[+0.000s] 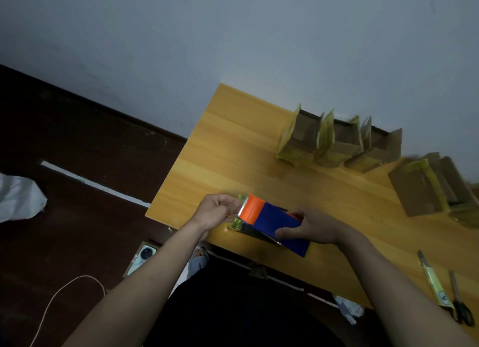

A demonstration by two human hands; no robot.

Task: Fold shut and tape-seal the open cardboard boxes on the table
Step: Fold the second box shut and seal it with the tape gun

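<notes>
My right hand [309, 226] grips the blue and orange tape dispenser [274, 223] near the front edge of the wooden surface [233, 152], fingers curled round its blue body. My left hand [216, 212] pinches the tape end at the orange side, just beside a small box [239, 223] mostly hidden under the dispenser. A row of open cardboard boxes [334, 139] stands by the wall, another box [427, 188] to their right. Scissors [460, 298] and a knife [432, 279] lie at the right.
</notes>
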